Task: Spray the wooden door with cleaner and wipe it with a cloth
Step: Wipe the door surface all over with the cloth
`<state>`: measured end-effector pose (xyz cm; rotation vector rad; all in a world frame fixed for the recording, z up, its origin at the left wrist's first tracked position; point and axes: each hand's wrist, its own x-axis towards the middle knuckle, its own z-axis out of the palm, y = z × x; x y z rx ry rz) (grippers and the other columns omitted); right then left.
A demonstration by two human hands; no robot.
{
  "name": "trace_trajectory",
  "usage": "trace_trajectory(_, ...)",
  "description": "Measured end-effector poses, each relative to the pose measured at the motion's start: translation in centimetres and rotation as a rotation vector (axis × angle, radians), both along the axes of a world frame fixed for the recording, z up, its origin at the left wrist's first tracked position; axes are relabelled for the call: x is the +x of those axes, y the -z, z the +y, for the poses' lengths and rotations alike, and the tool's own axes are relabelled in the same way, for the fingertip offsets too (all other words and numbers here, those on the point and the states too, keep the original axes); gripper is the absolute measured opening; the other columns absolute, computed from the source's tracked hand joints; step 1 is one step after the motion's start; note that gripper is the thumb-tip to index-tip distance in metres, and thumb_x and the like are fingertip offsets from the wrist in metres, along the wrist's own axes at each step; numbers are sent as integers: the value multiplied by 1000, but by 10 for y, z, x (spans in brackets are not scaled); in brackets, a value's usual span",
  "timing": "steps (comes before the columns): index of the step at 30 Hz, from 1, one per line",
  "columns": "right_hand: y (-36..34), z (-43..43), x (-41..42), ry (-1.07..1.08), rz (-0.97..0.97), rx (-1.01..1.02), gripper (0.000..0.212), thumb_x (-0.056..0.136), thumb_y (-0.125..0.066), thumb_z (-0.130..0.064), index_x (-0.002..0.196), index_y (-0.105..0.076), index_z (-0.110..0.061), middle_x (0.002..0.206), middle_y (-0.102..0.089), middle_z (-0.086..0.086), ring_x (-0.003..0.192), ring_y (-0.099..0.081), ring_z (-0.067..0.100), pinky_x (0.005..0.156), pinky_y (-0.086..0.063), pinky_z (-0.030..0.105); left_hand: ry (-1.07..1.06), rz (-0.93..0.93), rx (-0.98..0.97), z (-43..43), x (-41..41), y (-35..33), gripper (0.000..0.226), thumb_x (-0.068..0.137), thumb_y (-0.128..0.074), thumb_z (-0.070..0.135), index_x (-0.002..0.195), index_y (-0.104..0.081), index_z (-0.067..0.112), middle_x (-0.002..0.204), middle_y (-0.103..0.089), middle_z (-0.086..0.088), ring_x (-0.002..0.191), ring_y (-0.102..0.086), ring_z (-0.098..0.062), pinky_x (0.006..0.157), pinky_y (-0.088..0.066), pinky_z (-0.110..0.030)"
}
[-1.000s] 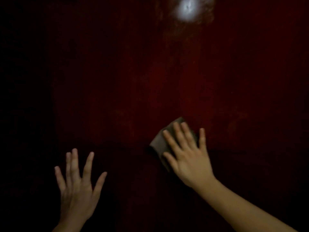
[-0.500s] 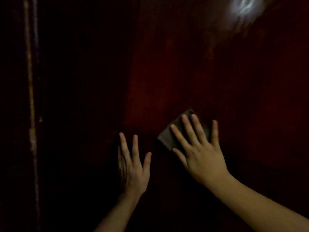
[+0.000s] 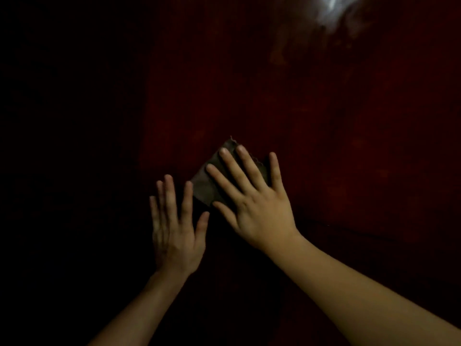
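DOOR WIPE, HEAD VIEW: My right hand [image 3: 257, 208] lies flat on the cloth [image 3: 203, 187], fingers straight and spread, pressing it against the dark red door [image 3: 324, 146]. Nothing is pinched or curled. The open palm spreads the load across the folded cloth, which I judge is why it sits flush on the upright panel instead of dropping. The cloth is at mid-frame, on the door's dimly lit reddish part. One frayed corner pokes out past my middle fingertips, and its lower left edge shows beside my forefinger.

My left hand [image 3: 174, 236] is just beside it, to the left and a little lower. It too is open, fingers straight and close together, holding nothing. It appears laid against the door, probably to brace me as I lean in, though the gloom hides whether palm meets wood. Its forefinger tip comes near the cloth's lower corner; I cannot tell if they touch.

A bright glare [image 3: 329, 8] at the top right shows the surface is glossy there, perhaps wet, but I cannot say for sure. Nothing to spray with is in sight, so I take this as the wiping step, with spraying likely done for this patch. The left of the frame is too dark to read. The next stroke calls for steady, flat pressure; if my palm lifts, the cloth may slip down the door.
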<state>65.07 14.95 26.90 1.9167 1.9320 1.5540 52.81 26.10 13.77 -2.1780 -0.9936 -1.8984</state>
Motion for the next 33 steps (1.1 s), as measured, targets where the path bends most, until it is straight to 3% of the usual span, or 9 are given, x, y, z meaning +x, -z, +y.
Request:
trace_trajectory(4,18,-40,46,55,98,74,70,105,-29,-64,164,-6,-34,173,6,1,159,6,25,124,-1,64,-28,118,45,-13,25,-8,74,111,-19,59,170,7,23,177,13,-9,165,11,-27,132,8,-53)
trace_trajectory(9,43,-90,104,139,225,185,72,104,-32,-64,164,-7,-34,173,3,2,160,3,26,124,-5,66,-102,314,123,-48,72,-3,79,108,-15,63,170,5,19,178,11,-10,165,12,-29,129,9,-63)
trace_trajectory(13,55,-128,147,228,345,234,76,103,-29,-65,163,2,-33,172,10,5,159,8,30,123,-3,67,-122,253,85,-63,92,-7,86,104,-29,58,170,3,13,177,12,-12,164,11,-32,128,11,-65)
trace_trajectory(18,37,-150,176,277,428,295,76,103,-22,-66,162,11,-32,171,18,6,158,14,33,123,2,67,-149,224,137,-65,98,-10,83,109,-32,53,169,-2,4,177,8,-16,164,8,-35,125,9,-69)
trace_trajectory(28,2,-170,205,335,671,541,77,105,-18,-62,162,16,-23,170,22,12,156,22,31,122,4,68,-145,256,122,-76,111,-22,81,110,-25,55,169,2,5,177,9,-14,164,8,-33,126,5,-71)
trace_trajectory(33,34,-144,176,240,678,492,77,106,-23,-57,162,15,-22,169,22,15,156,20,35,120,3,72,-175,296,118,-78,110,-24,80,111,-16,59,169,6,9,177,12,-12,164,10,-31,128,3,-68)
